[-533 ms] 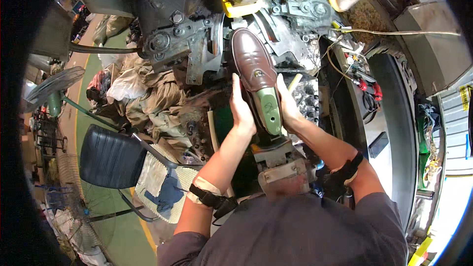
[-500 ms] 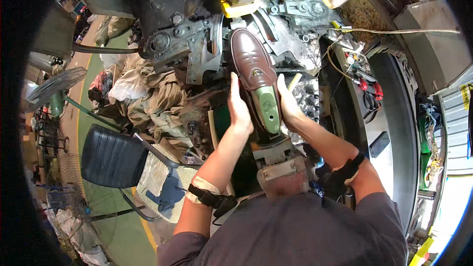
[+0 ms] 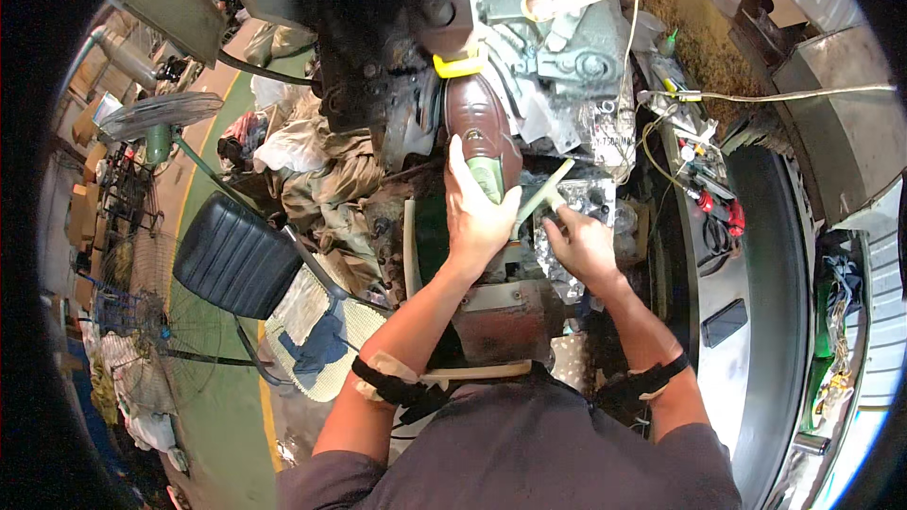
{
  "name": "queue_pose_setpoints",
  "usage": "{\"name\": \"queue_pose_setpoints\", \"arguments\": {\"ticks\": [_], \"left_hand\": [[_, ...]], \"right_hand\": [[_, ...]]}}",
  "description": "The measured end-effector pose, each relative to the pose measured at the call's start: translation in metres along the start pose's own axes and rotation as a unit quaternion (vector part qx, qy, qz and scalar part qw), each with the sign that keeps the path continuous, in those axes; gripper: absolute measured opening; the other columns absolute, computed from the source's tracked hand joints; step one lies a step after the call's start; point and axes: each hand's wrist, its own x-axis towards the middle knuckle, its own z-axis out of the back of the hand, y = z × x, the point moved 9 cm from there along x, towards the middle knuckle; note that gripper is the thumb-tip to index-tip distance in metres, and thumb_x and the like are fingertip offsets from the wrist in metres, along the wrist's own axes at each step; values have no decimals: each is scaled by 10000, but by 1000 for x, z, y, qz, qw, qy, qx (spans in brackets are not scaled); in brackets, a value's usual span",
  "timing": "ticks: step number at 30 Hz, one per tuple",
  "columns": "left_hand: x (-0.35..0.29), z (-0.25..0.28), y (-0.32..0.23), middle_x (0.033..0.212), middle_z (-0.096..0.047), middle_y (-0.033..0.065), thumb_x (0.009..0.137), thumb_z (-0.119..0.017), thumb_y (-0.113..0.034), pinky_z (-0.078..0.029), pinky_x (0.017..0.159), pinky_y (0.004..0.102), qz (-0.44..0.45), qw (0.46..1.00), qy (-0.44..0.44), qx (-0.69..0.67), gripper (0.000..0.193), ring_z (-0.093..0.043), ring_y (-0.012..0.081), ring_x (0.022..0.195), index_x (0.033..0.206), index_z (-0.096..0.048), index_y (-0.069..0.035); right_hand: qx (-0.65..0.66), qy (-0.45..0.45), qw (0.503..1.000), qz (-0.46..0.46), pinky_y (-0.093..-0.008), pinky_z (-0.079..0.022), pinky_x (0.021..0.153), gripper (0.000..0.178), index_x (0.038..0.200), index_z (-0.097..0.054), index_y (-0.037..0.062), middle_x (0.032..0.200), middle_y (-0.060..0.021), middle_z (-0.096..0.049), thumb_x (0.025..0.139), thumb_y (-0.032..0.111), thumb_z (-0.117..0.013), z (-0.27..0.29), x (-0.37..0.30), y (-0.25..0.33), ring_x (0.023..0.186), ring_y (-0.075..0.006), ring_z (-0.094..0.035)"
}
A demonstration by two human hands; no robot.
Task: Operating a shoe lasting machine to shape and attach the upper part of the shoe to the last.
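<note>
INSP. RPT: BROWN LOAFER ON GREEN LAST AT MACHINE HEAD, L HAND ON HEEL END

Workpc: brown leather loafer [image 3: 482,113], fitted on green shoe last [image 3: 484,173], sits toe-first at machine, approx. ctr of view. Toe reaches yellow machine part [image 3: 459,65]; contact vs. small gap can't be confirmed.

L hand [image 3: 479,224]: grasping heel end of last, fingers along L side, thumb spread toward R side.

R hand [image 3: 583,244]: fingers partly bent, index fingertip at pale bar [image 3: 545,193], which slants just R of loafer. Can't tell if bar is gripped or only touched.

Markings: small metal ornament [image 3: 477,135] on loafer vamp, detail too small to read. White label [image 3: 612,139] on machine, R of loafer, carries a line of dark printed chars.

Surroundings: black phone [image 3: 724,324] on bench top [image 3: 726,380], far R; black-backed chair [image 3: 238,255] on L, blue cloth [image 3: 317,349] on its seat; fan [image 3: 161,116] beyond chair.
</note>
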Motion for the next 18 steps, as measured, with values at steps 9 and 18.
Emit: {"name": "queue_pose_setpoints", "arguments": {"ticks": [9, 18], "left_hand": [[-2, -4, 4, 1454, -450, 333, 758, -839, -137, -399, 1125, 483, 35, 999, 6, 34, 1073, -491, 456, 1320, 1585, -162, -39], [-4, -3, 3, 1470, -414, 344, 768, -816, -131, -392, 1138, 504, 15, 1000, 1, 14, 1061, -454, 495, 1339, 1586, -145, -50]], "right_hand": [[6, -31, 999, -9, -475, -555, 671, 231, 970, -676, 58, 761, -171, -696, 916, 282, -686, 3, 2, -4, 723, -377, -697], [8, -22, 1000, -6, -496, -554, 663, 237, 1012, -663, 60, 786, -178, -705, 935, 284, -656, 3, 2, -3, 730, -389, -702]]}}
